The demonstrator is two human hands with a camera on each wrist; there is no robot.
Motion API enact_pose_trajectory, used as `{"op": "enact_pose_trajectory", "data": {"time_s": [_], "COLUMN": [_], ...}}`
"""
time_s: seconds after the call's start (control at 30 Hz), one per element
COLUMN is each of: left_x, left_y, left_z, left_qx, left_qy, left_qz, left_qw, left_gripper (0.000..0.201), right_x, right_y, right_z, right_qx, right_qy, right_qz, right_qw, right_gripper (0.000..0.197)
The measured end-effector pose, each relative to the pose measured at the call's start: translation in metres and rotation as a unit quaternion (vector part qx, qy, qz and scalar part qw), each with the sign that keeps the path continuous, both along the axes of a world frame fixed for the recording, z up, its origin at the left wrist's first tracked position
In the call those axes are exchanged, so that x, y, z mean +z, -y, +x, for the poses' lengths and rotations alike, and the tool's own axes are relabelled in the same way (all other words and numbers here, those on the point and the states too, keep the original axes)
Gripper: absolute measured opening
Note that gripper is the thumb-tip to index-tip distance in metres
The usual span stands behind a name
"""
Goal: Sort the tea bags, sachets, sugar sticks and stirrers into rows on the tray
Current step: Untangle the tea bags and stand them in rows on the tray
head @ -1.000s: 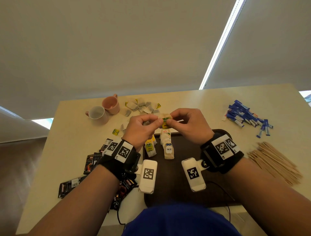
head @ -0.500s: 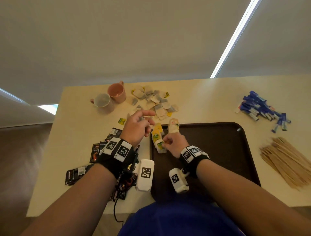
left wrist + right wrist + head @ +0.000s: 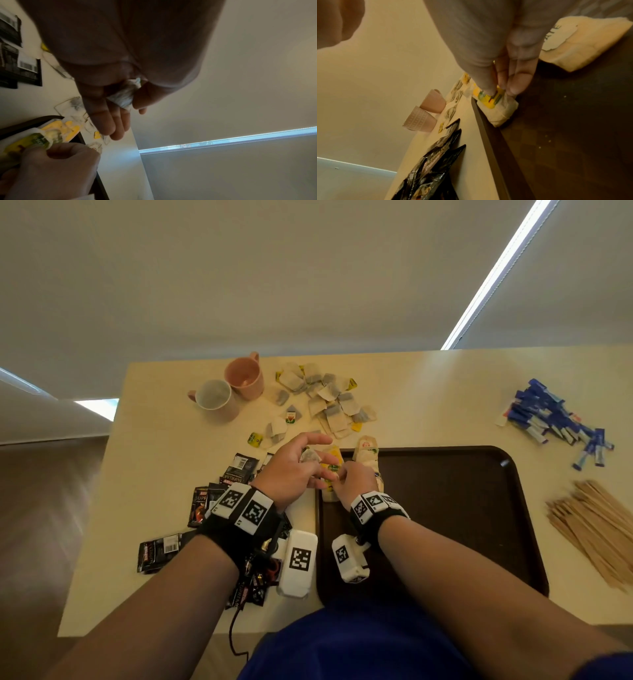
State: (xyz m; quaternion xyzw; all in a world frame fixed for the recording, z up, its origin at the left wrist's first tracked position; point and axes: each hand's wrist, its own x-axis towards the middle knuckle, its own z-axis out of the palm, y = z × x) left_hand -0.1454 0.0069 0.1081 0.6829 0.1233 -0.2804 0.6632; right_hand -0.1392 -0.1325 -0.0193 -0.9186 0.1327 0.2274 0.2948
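Yellow-tagged tea bag (image 3: 496, 106) lies lengthwise along tray (image 3: 489, 135) edge.

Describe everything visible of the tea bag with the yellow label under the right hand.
The tea bag is a cream paper packet bearing a yellow tag with green print. It lies flat inside the dark brown tray, against its left rim, nearest in a short column of similar bags. The right hand pinches its tagged end with thumb and fingers. Its print is too blurred to read.
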Motion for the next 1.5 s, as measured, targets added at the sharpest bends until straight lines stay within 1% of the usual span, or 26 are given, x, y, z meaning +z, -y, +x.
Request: {"op": "enact_pose_trajectory", "data": {"time_s": [0.13, 0.23, 0.3, 0.33, 0.4, 0.47, 0.57, 0.63, 0.7, 0.73, 0.8, 0.87, 0.97, 1.07, 1.1, 1.13, 1.2, 1.23, 1.3, 1.33, 1.4, 1.43, 1.47, 1.5], "left_x": [0.000, 0.001, 0.001, 0.001, 0.000, 0.001, 0.004, 0.009, 0.013, 0.015, 0.018, 0.020, 0.023, 0.026, 0.028, 0.028, 0.029, 0.030, 0.035, 0.038, 0.043, 0.043, 0.043, 0.041], "left_y": [0.001, 0.002, 0.004, 0.004, 0.007, 0.010, 0.019, 0.026, 0.033, 0.036, 0.043, 0.050, 0.059, 0.065, 0.067, 0.068, 0.068, 0.069, 0.071, 0.074, 0.078, 0.078, 0.077, 0.075], "left_z": [0.000, 0.000, -0.001, -0.001, -0.003, -0.004, -0.007, -0.010, -0.012, -0.013, -0.015, -0.017, -0.019, -0.019, -0.019, -0.019, -0.019, -0.019, -0.020, -0.021, -0.023, -0.023, -0.023, -0.021], "left_qx": [0.040, 0.081, 0.104, 0.116, 0.139, 0.158, 0.156, 0.151, 0.160, 0.163, 0.153, 0.128, 0.110, 0.119, 0.124, 0.128, 0.130, 0.128, 0.119, 0.115, 0.112, 0.111, 0.106, 0.096], "left_qy": [-0.034, -0.059, -0.076, -0.082, -0.088, -0.090, -0.084, -0.074, -0.067, -0.064, -0.053, -0.040, -0.020, -0.003, 0.000, 0.003, 0.010, 0.011, 0.012, 0.013, 0.003, -0.009, -0.021, -0.027], "left_qz": [-0.039, -0.076, -0.108, -0.124, -0.148, -0.162, -0.170, -0.173, -0.194, -0.207, -0.214, -0.200, -0.174, -0.135, -0.123, -0.111, -0.095, -0.094, -0.113, -0.133, -0.188, -0.218, -0.234, -0.243], "left_qw": [0.998, 0.992, 0.986, 0.982, 0.975, 0.970, 0.969, 0.970, 0.966, 0.963, 0.963, 0.971, 0.978, 0.984, 0.985, 0.986, 0.987, 0.987, 0.986, 0.984, 0.976, 0.970, 0.966, 0.965], "left_gripper": [0.028, 0.025, 0.027, 0.030, 0.037, 0.044, 0.049, 0.048, 0.046, 0.044, 0.045, 0.049, 0.052, 0.053, 0.053, 0.053, 0.054, 0.054, 0.052, 0.048, 0.040, 0.046, 0.059, 0.069], "right_x": [0.003, 0.017, 0.036, 0.048, 0.074, 0.100, 0.123, 0.129, 0.131, 0.131, 0.132, 0.133, 0.135, 0.137, 0.136, 0.133, 0.129, 0.128, 0.131, 0.133, 0.137, 0.138, 0.138, 0.138], "right_y": [0.007, 0.019, 0.028, 0.031, 0.037, 0.038, 0.037, 0.037, 0.041, 0.044, 0.050, 0.057, 0.067, 0.076, 0.078, 0.081, 0.084, 0.084, 0.082, 0.080, 0.076, 0.075, 0.076, 0.076], "right_z": [-0.003, -0.001, 0.002, 0.003, 0.004, 0.000, -0.009, -0.013, -0.014, -0.014, -0.016, -0.017, -0.020, -0.023, -0.024, -0.025, -0.028, -0.030, -0.033, -0.035, -0.036, -0.035, -0.033, -0.033], "right_qx": [-0.020, -0.015, -0.007, -0.004, 0.011, 0.045, 0.104, 0.121, 0.097, 0.081, 0.067, 0.056, 0.026, -0.008, -0.020, -0.026, -0.009, 0.016, 0.084, 0.108, 0.117, 0.110, 0.103, 0.100], "right_qy": [0.019, 0.036, 0.071, 0.093, 0.140, 0.185, 0.219, 0.218, 0.198, 0.188, 0.176, 0.163, 0.141, 0.109, 0.106, 0.121, 0.192, 0.238, 0.314, 0.328, 0.329, 0.330, 0.331, 0.334], "right_qz": [0.016, 0.041, 0.067, 0.086, 0.132, 0.168, 0.168, 0.146, 0.158, 0.172, 0.190, 0.212, 0.274, 0.318, 0.319, 0.298, 0.219, 0.185, 0.163, 0.166, 0.168, 0.163, 0.155, 0.149], "right_qw": [0.999, 0.998, 0.995, 0.992, 0.981, 0.967, 0.955, 0.957, 0.962, 0.964, 0.964, 0.962, 0.951, 0.942, 0.942, 0.947, 0.957, 0.953, 0.932, 0.924, 0.922, 0.923, 0.925, 0.925], "right_gripper": [0.013, 0.007, 0.006, 0.009, 0.016, 0.016, 0.020, 0.029, 0.036, 0.036, 0.032, 0.026, 0.018, 0.020, 0.022, 0.025, 0.029, 0.029, 0.026, 0.027, 0.037, 0.041, 0.043, 0.041]}}
